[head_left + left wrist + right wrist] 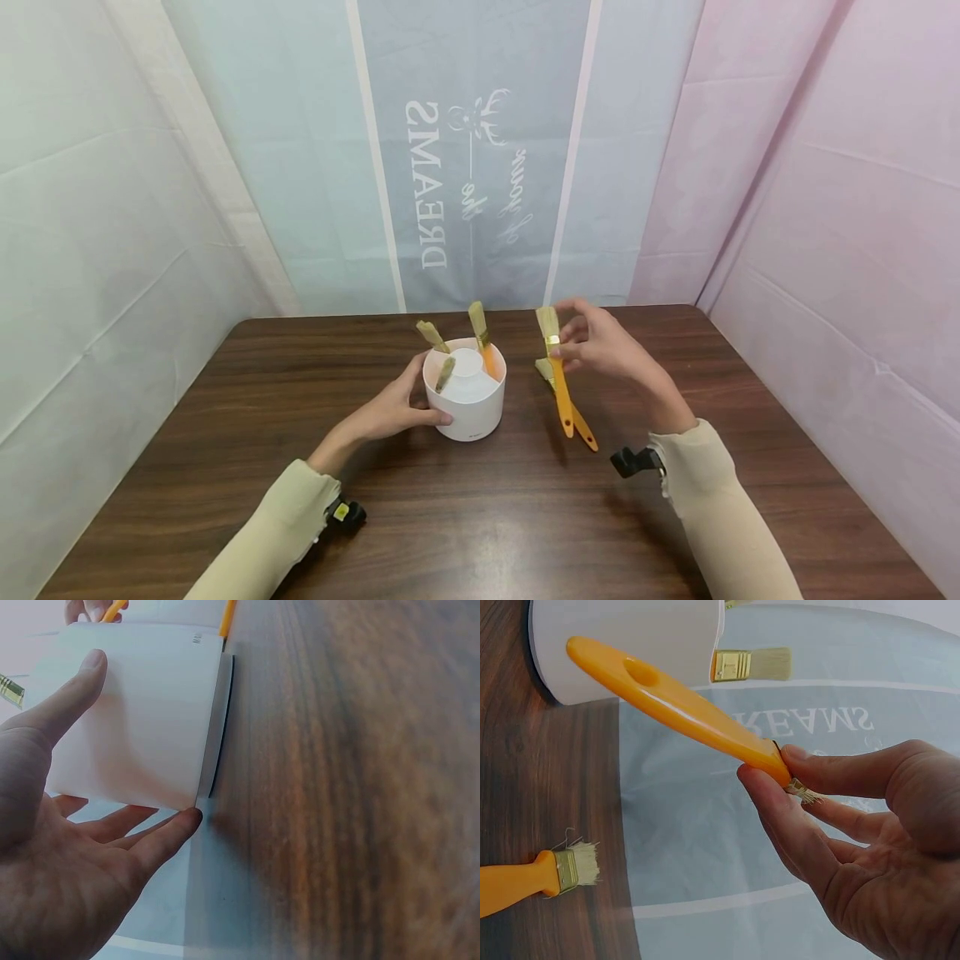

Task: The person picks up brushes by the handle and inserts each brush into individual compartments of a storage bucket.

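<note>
A white round container (474, 419) with a raised middle stands on the table. My left hand (386, 408) holds it from the left, thumb across the front wall and fingers around the far side. Bristle ends up, a paintbrush (478, 323) with an orange handle leans inside it, along with two more brushes (431, 335) at its left. To the right, my right hand (600, 340) pinches another paintbrush (564, 402) near its metal band, bristles up and orange handle hanging down. Beneath that one, a further paintbrush (514, 886) lies on the table.
The dark wood-grain table (480, 517) has rounded far corners. Behind it hangs a grey-blue cloth (480, 50) with mirrored lettering, and pale cloth walls (97, 250) close in both sides. Black wrist straps (636, 461) sit at the sleeves.
</note>
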Demonstrator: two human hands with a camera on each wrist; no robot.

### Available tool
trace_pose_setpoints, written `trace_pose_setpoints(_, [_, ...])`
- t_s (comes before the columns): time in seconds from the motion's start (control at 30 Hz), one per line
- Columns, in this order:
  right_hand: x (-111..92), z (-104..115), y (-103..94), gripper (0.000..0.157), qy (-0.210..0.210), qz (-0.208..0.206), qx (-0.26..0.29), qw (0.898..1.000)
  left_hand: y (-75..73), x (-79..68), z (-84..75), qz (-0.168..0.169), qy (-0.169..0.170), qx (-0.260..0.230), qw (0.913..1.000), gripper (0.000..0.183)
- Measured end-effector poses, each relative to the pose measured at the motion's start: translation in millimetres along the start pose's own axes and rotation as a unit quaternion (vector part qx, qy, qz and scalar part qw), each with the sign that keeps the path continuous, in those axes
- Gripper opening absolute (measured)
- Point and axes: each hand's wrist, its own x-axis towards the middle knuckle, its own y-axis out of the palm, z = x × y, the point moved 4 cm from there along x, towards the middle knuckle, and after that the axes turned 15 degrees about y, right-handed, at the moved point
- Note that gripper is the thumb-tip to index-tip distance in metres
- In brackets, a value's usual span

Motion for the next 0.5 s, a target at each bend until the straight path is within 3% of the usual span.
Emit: trace_pose_setpoints(0.5, [-6.9, 11.9, 1.6, 0.070, -0.014, -0.028, 0.002, 0.999, 0.2, 0.5, 1.4, 0.001, 0.000, 0.001, 1.0000, 0.110])
